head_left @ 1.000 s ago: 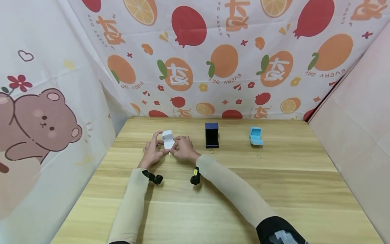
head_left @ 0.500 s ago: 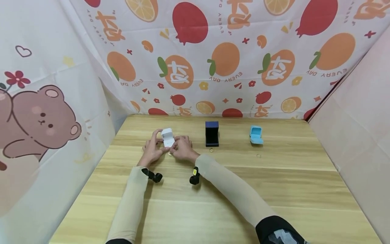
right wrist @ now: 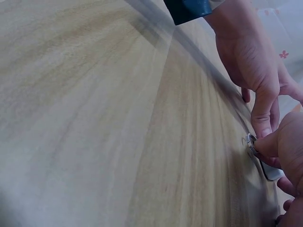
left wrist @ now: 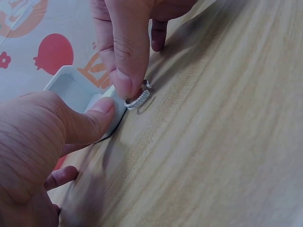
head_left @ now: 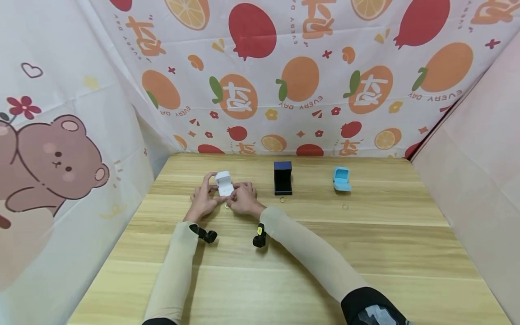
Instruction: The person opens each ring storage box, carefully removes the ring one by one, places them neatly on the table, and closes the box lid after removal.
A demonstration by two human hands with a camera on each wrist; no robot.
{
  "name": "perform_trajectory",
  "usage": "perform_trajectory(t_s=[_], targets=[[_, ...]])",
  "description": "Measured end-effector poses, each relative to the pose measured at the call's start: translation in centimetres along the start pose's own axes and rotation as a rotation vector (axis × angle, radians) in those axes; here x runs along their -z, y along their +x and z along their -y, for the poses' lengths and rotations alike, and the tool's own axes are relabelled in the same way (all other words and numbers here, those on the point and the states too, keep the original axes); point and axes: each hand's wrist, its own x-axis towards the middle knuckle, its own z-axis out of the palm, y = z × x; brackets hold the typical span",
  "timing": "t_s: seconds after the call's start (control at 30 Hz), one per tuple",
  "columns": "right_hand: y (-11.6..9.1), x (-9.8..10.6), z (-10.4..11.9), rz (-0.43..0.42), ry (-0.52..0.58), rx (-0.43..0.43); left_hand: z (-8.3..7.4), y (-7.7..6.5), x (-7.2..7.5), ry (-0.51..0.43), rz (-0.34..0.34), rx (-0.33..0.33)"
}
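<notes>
A small white ring box (head_left: 224, 184) stands with its lid up at the left of the table. My left hand (head_left: 203, 202) holds it from the left side, thumb (left wrist: 102, 111) on the front edge and other fingers behind. My right hand (head_left: 243, 200) is at the box's front right corner. Between its thumb and finger it pinches a silver ring (left wrist: 138, 100) set with a row of small stones, low in front of the box. The right wrist view shows the ring (right wrist: 251, 143) at the fingertips, with both thumbs close together. The fingers partly hide the box's inside.
A dark blue ring box (head_left: 282, 168) stands open at the middle back, with a ring (head_left: 282, 199) before it. Farther right is a light blue open ring box (head_left: 341, 180) with another thin ring (head_left: 345, 207) in front. A fruit-print cloth (head_left: 300, 126) hangs behind the wooden table (head_left: 308, 262).
The head view has shifted slightly. Both hands stay at the white box and the ring, with hardly any visible movement.
</notes>
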Motion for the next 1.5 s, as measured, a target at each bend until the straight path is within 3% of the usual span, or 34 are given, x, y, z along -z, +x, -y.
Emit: perform_trajectory(t_s=[1.5], targets=[[-0.34, -0.54, 0.07, -0.055, 0.002, -0.028, 0.15, 0.19, -0.38, -0.014, -0.007, 0.020]])
